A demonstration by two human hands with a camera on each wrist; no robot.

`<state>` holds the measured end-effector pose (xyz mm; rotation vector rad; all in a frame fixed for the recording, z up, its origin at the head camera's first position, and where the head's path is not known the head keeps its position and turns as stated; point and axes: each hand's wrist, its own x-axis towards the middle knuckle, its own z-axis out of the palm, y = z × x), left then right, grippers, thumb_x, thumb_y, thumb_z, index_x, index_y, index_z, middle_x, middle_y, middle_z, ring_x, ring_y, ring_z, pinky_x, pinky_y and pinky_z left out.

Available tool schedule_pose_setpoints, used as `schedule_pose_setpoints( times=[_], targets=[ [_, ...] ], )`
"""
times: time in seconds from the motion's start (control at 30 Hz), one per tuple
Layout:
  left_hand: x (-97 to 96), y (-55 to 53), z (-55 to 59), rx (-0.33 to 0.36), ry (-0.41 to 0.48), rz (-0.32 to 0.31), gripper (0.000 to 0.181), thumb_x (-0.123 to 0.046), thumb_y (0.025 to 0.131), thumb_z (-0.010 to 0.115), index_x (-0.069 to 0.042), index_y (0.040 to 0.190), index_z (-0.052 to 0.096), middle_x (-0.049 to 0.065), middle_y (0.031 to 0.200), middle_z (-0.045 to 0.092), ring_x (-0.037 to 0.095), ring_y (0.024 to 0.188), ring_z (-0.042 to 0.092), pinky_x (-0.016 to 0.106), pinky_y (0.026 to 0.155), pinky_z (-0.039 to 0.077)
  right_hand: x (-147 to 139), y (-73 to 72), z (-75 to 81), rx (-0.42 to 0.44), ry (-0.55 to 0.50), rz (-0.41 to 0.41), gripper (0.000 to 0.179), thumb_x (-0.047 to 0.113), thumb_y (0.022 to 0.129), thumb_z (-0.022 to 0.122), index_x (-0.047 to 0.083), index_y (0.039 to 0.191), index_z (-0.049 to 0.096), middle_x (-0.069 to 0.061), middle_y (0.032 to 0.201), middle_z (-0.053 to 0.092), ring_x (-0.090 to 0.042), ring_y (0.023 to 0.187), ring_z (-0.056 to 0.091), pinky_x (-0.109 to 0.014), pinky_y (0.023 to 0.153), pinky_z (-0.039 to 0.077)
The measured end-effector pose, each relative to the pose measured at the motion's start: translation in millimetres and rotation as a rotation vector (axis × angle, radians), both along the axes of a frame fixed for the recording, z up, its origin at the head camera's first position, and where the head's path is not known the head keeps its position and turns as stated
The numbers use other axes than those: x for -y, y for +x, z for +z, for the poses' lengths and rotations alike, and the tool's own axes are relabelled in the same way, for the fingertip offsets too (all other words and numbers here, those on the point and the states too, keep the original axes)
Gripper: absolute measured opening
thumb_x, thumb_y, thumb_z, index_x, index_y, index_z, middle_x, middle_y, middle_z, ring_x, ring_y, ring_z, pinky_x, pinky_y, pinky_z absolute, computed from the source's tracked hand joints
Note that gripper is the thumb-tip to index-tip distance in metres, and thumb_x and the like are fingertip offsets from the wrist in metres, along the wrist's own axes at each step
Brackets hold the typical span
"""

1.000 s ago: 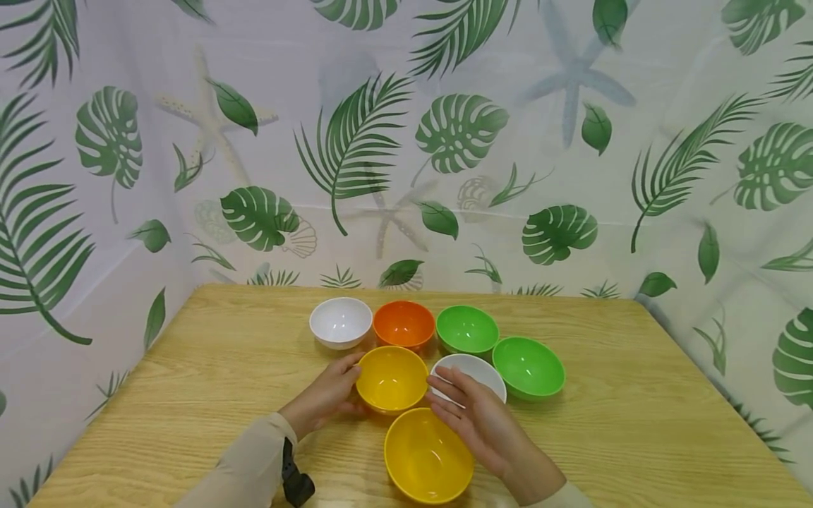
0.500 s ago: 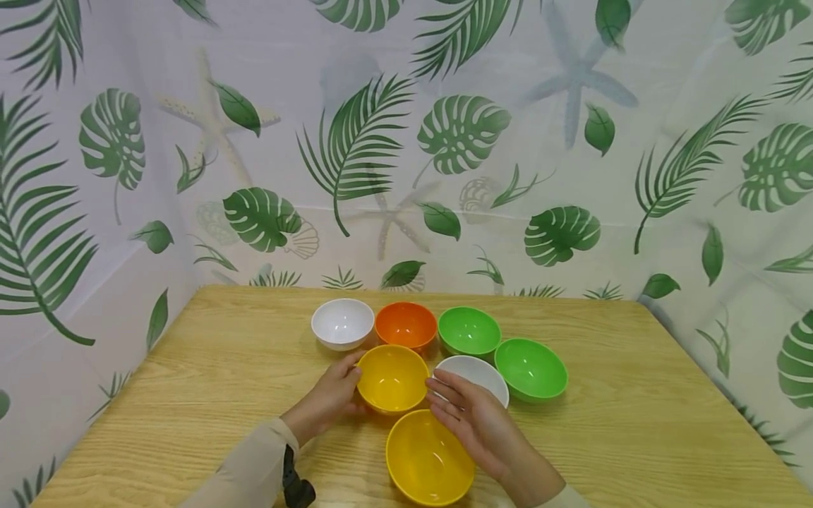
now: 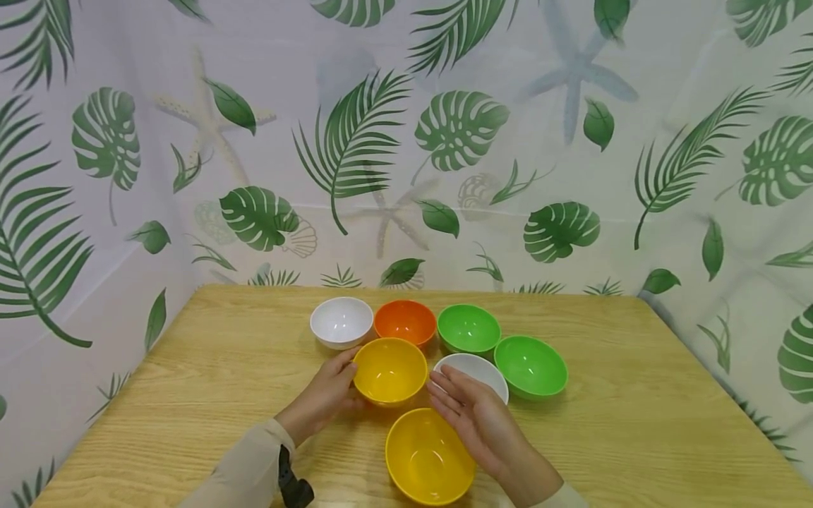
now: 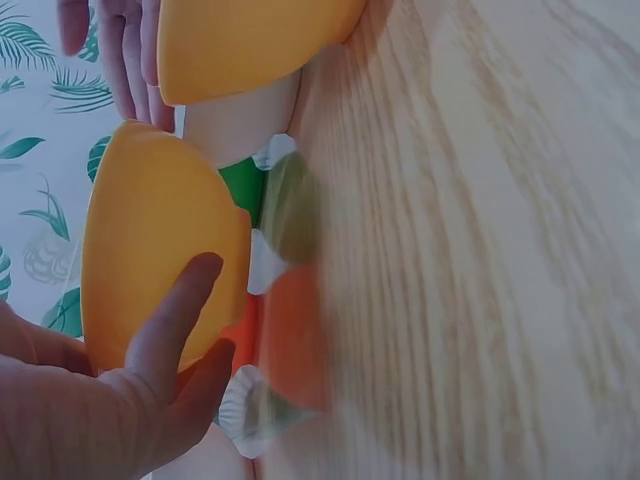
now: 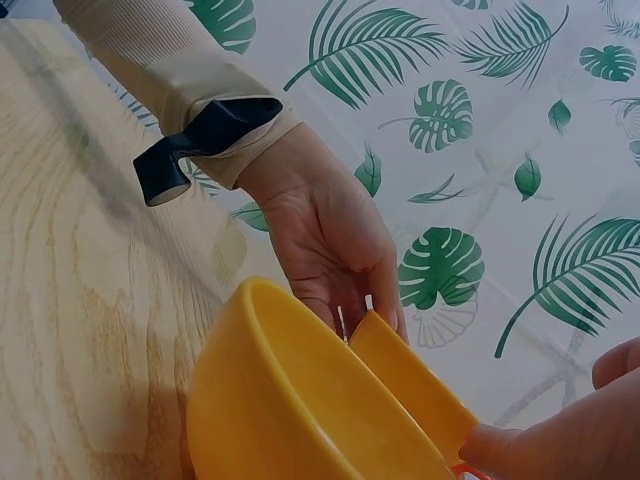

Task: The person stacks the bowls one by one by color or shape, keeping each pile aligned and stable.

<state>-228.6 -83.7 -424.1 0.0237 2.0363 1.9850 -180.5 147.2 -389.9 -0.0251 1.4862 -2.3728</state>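
Note:
My left hand (image 3: 324,391) grips a yellow bowl (image 3: 390,372) by its left side, fingers at the rim. In the left wrist view, the thumb lies along the outer wall of this bowl (image 4: 150,220), and its base hangs a little above the table. My right hand (image 3: 492,430) is held with straight fingers, palm turned inward, fingertips close to the bowl's right rim. A second yellow bowl (image 3: 430,458) sits on the table in front, beside the right palm. Partly behind the right fingers stands a white bowl (image 3: 485,374).
Behind the held bowl, a white bowl (image 3: 341,322), an orange bowl (image 3: 405,322) and a green bowl (image 3: 468,329) form a row. Another green bowl (image 3: 530,368) stands right of them. The wooden table (image 3: 635,423) meets a leaf-print backdrop (image 3: 483,240).
The left hand has raised the held yellow bowl slightly, so it sits a bit higher and farther left. The right hand and the other bowls have stayed in place.

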Motion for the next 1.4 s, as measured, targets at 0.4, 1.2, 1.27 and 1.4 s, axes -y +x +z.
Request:
schedule_pose_setpoints(
  times=[0.4, 1.2, 1.27, 1.4],
  targets=[
    [-1.7, 4.2, 8.5, -0.037, 0.042, 0.011, 0.045, -0.013, 0.105, 0.03, -0.008, 0.151, 0.029, 0.022, 0.145, 0.038, 0.031, 0.113, 0.055, 0.044, 0.08, 0.057, 1.5, 1.0, 1.5, -0.026, 0.042, 0.01, 0.054, 0.013, 0.103, 0.033, -0.012, 0.147, 0.014, -0.029, 0.152, 0.022, -0.039, 0.14, 0.027, -0.042, 0.113, 0.028],
    [-11.2, 18.0, 25.9, -0.122, 0.066, 0.029, 0.044, -0.019, 0.105, 0.034, -0.006, 0.148, 0.032, 0.021, 0.135, 0.047, 0.024, 0.101, 0.058, 0.041, 0.079, 0.058, 11.6, 2.5, -3.0, -0.213, 0.365, -0.201, 0.05, 0.004, 0.089, 0.066, -0.003, 0.136, 0.05, -0.018, 0.135, 0.053, -0.025, 0.116, 0.058, -0.027, 0.09, 0.053],
    [-12.6, 19.7, 26.4, -0.144, 0.049, 0.022, 0.044, -0.019, 0.106, 0.033, -0.006, 0.148, 0.031, 0.02, 0.135, 0.047, 0.023, 0.101, 0.058, 0.04, 0.079, 0.058, 12.4, 2.5, -3.1, -0.219, 0.382, -0.212, 0.052, 0.004, 0.087, 0.068, -0.002, 0.136, 0.05, -0.017, 0.135, 0.052, -0.025, 0.116, 0.057, -0.025, 0.087, 0.053],
    [-13.9, 23.4, 29.0, -0.177, 0.031, -0.008, 0.045, -0.021, 0.106, 0.03, -0.007, 0.149, 0.029, 0.019, 0.137, 0.045, 0.026, 0.105, 0.057, 0.04, 0.08, 0.058, 12.8, 2.2, -3.6, -0.242, 0.393, -0.229, 0.057, 0.003, 0.085, 0.07, -0.002, 0.138, 0.048, -0.018, 0.136, 0.05, -0.027, 0.116, 0.055, -0.024, 0.086, 0.054]
  ],
)
